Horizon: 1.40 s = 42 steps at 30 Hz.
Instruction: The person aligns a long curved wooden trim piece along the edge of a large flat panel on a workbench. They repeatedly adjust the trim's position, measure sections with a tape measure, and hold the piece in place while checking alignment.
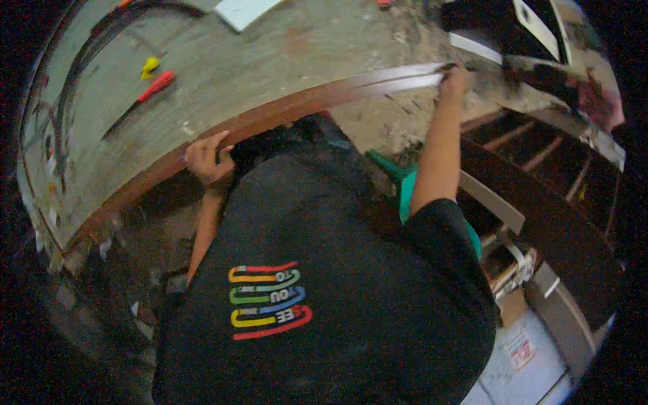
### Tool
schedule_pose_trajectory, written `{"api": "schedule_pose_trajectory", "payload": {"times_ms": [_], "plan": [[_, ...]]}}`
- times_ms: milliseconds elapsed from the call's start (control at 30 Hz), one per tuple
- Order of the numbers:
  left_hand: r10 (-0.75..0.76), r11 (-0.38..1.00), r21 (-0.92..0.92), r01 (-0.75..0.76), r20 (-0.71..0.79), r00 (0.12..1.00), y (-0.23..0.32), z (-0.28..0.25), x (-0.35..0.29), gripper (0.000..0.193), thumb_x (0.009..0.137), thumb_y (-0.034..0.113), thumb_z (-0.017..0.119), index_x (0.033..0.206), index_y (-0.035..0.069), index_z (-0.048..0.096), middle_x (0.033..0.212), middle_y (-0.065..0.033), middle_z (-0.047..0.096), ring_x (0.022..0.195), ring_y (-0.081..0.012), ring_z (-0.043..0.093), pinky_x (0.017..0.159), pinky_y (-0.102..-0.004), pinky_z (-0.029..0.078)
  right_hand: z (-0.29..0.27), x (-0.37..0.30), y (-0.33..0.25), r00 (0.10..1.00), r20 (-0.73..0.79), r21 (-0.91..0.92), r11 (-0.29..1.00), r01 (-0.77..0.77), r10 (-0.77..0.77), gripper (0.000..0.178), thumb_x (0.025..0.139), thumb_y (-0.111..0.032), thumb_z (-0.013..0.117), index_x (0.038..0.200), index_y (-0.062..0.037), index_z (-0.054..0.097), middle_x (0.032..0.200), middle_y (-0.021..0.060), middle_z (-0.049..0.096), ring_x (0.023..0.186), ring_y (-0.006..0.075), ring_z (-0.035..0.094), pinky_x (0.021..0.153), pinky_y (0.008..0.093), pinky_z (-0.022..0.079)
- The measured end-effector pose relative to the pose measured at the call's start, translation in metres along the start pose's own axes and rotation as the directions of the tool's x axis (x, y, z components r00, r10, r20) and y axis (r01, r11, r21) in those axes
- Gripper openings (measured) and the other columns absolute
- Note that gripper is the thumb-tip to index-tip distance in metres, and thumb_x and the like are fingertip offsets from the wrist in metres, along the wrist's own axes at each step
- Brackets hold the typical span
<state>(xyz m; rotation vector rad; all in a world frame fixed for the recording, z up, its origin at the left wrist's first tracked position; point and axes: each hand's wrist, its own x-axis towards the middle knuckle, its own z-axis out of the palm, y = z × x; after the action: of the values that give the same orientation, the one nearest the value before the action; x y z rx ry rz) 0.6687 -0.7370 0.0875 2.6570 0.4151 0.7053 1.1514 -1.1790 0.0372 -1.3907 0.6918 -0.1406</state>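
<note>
1. Board, long, narrow, brown, glossy toward its right end (290, 102): directly under my fingers; long axis slanting from lower left to upper right, beyond my chest.
2. My left hand (210, 160): touching, partway along; fingers bent over the edge, thumb apart; firmness of grip, cannot tell.
3. My right hand (456, 79): at the right end, arm extended; fingers blurred, apparently pinching that end.

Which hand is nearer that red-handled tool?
Left. The left hand is close, on the person's side of the red-handled tool; the right hand is far to its right.
</note>
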Motion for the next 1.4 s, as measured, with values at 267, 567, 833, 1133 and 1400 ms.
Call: {"api": "schedule_pose_trajectory", "payload": {"times_ms": [267, 567, 833, 1133, 1400], "plan": [[-0.101, 0.993, 0.052, 0.104, -0.047, 0.994, 0.026, -0.003, 0.01, 0.021, 0.087, 0.031, 0.076, 0.107, 0.023, 0.077, 0.095, 0.0004, 0.066, 0.096, -0.025, 0.06, 0.089, -0.0409, 0.041, -0.001, 0.007, -0.016, 0.985, -0.171, -0.094, 0.994, -0.055, 0.039, 0.049, 0.091, -0.026, 0.076, 0.118, 0.0098, 0.056, 0.106, 0.0156, 0.068, 0.089, 0.0286, 0.069, 0.072, 0.0402, 0.059], [-0.124, 0.992, -0.025, 0.123, -0.036, 0.992, 0.031, -0.007, 0.012, 0.02, 0.088, 0.03, 0.074, 0.107, 0.022, 0.076, 0.095, -0.0002, 0.064, 0.097, -0.0255, 0.059, 0.089, -0.0412, 0.04, 0.01, -0.056, -0.023, 0.509, 0.172, -0.869, 0.113, 0.482, -0.844, 0.078, 0.077, -0.048, 0.087, 0.127, 0.0039, 0.058, 0.125, 0.0204, 0.062, 0.114, 0.0338, 0.06, 0.095, 0.0489, 0.048], [-0.15, 0.989, -0.025, 0.149, -0.038, 0.988, 0.031, -0.007, 0.013, 0.021, 0.09, 0.034, 0.072, 0.106, 0.022, 0.076, 0.097, 0.0003, 0.064, 0.099, -0.0247, 0.059, 0.09, -0.0408, 0.039, 0.049, -0.262, -0.015, 0.226, 0.96, -0.28, 0.494, 0.823, 0.166, 0.021, 0.079, -0.026, 0.089, 0.086, -0.0076, 0.081, 0.085, 0.0097, 0.074, 0.086, 0.0266, 0.068, 0.085, 0.0377, 0.052], [-0.186, 0.98, -0.071, 0.186, 0.015, 0.983, 0.031, -0.007, 0.01, 0.025, 0.088, 0.03, 0.074, 0.112, 0.022, 0.076, 0.104, -0.0044, 0.067, 0.1, -0.0299, 0.061, 0.091, -0.0464, 0.043, 0.07, -0.283, -0.011, 0.142, 0.959, -0.251, 0.499, 0.83, 0.245, 0.025, 0.073, -0.028, 0.093, 0.082, -0.0076, 0.081, 0.079, 0.008, 0.074, 0.076, 0.0219, 0.067, 0.075, 0.0364, 0.052], [-0.185, 0.974, -0.128, 0.187, 0.026, 0.982, 0.03, -0.015, 0.016, 0.029, 0.081, 0.023, 0.079, 0.11, 0.021, 0.075, 0.103, -0.0017, 0.065, 0.105, -0.0267, 0.06, 0.096, -0.0442, 0.04, 0.113, -0.367, 0.034, 0.021, 0.965, -0.166, 0.542, 0.824, 0.263, 0.026, 0.076, -0.024, 0.092, 0.079, -0.0021, 0.077, 0.075, 0.0071, 0.067, 0.07, 0.0159, 0.062, 0.065, 0.0322, 0.048]]}}
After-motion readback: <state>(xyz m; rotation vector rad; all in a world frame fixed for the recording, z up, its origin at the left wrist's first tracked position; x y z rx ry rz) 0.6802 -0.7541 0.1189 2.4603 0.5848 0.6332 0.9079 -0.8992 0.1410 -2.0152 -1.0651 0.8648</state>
